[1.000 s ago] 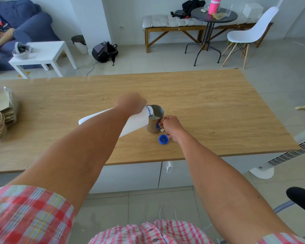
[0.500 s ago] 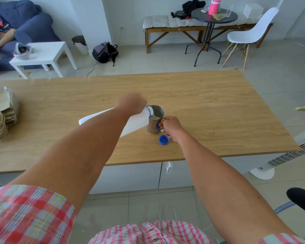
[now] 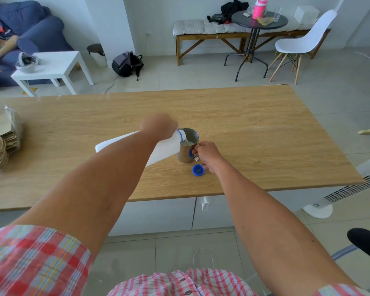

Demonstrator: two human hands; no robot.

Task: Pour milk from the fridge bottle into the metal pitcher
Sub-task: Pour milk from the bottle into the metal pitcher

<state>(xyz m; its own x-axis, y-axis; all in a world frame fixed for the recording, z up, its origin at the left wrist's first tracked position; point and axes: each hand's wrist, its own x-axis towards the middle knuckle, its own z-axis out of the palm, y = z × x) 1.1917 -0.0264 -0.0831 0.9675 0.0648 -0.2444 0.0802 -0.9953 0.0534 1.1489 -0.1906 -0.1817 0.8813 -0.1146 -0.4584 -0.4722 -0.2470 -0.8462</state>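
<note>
Bright even daylight, soft shadows, wide-angle edge bending, sharp centre.

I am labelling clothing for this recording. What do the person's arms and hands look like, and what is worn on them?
Both arms are bare from above the elbow down. Short sleeves of a checked shirt in red, pink, white and light blue cover the upper arms, left sleeve and right sleeve. The left hand and right hand wear no gloves; no watch or ring shows.

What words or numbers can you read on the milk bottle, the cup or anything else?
None can be read.
Bottle: plain white side, no label showing.
Pitcher: a small blue mark, too small to read.
Cap: no letters to make out.
Fan: a tiny dark mark near its base, too blurred to read.
</note>
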